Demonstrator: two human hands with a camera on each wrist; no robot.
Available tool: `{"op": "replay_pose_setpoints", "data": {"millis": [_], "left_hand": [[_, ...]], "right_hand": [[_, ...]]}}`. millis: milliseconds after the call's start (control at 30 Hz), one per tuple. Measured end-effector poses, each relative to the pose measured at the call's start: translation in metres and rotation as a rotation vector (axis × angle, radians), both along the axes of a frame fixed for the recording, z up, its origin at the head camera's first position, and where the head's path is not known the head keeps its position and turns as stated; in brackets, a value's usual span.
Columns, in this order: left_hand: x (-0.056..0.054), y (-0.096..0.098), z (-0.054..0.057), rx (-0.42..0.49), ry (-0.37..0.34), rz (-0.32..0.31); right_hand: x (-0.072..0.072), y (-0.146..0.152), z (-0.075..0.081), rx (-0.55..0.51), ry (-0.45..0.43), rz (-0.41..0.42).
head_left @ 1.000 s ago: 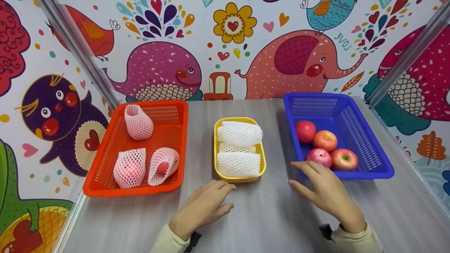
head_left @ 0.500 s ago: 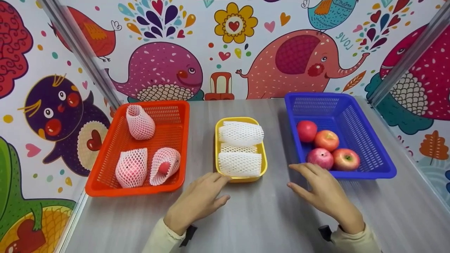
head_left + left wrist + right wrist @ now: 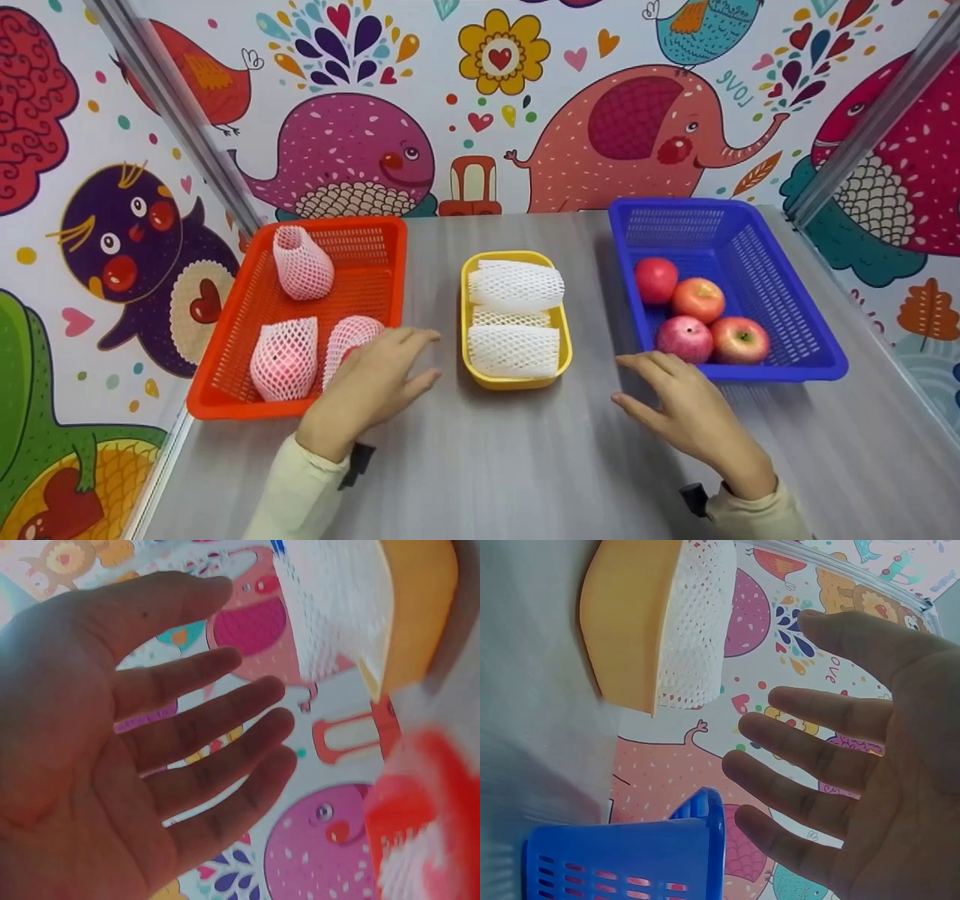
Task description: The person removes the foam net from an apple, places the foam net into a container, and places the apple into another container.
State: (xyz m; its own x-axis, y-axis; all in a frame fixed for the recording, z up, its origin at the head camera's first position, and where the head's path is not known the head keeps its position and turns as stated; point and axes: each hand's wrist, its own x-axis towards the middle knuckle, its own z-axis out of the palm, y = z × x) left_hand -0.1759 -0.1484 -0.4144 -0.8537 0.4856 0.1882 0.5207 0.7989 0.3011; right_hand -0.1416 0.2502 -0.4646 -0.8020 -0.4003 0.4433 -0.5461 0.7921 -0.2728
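Observation:
My left hand (image 3: 367, 386) hovers over the front right corner of the red basket (image 3: 300, 409), fingers spread and holding nothing. It partly hides a fruit in a pink foam net (image 3: 349, 335). Two more net-wrapped fruits, a front one (image 3: 283, 364) and a back one (image 3: 304, 264), lie in that basket. My right hand (image 3: 694, 412) is relaxed and bare near the front left corner of the blue basket (image 3: 780, 373). Several apples (image 3: 697, 300) sit inside it. In the right wrist view the fingers (image 3: 810, 746) are straight and apart.
Between the baskets stands a small yellow basket (image 3: 517, 384) with several white foam nets (image 3: 514, 351) in it. A grey table (image 3: 495, 465) bears all three. Patterned walls (image 3: 480, 75) with metal corner posts (image 3: 176, 112) enclose the back and sides.
My left hand first draws back slightly, then moves left from the yellow basket's front to over the red basket's front right corner. The right hand has barely moved.

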Motion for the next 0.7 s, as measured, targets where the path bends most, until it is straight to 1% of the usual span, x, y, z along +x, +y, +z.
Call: {"op": "replay_pose_setpoints", "data": {"millis": [100,167,267,333,433,533,600,700], "left_hand": [[-0.014,-0.013,0.009,-0.017,-0.117,0.095],[-0.025,-0.024,0.013,-0.028,-0.19,0.163],[-0.043,-0.039,0.013,-0.054,-0.271,0.236],[-0.054,-0.048,0.011,-0.075,-0.314,0.269],[-0.066,-0.057,0.005,-0.116,-0.387,0.312],[-0.075,-0.063,-0.001,-0.171,-0.481,0.341],[-0.078,-0.064,-0.005,-0.222,-0.541,0.345],[-0.083,-0.063,-0.007,-0.281,-0.611,0.34]], "right_hand": [[0.0,-0.001,0.0,-0.005,-0.004,0.003],[-0.001,-0.001,0.0,-0.014,0.002,0.01],[-0.001,0.001,-0.001,-0.031,0.013,0.011],[0.0,0.001,-0.001,-0.039,0.018,0.011],[0.0,0.002,-0.002,-0.045,0.019,0.01],[0.0,0.003,-0.002,-0.046,0.017,0.014],[-0.001,0.004,-0.002,-0.046,0.022,0.017],[-0.001,0.005,-0.003,-0.043,0.034,0.017]]}}
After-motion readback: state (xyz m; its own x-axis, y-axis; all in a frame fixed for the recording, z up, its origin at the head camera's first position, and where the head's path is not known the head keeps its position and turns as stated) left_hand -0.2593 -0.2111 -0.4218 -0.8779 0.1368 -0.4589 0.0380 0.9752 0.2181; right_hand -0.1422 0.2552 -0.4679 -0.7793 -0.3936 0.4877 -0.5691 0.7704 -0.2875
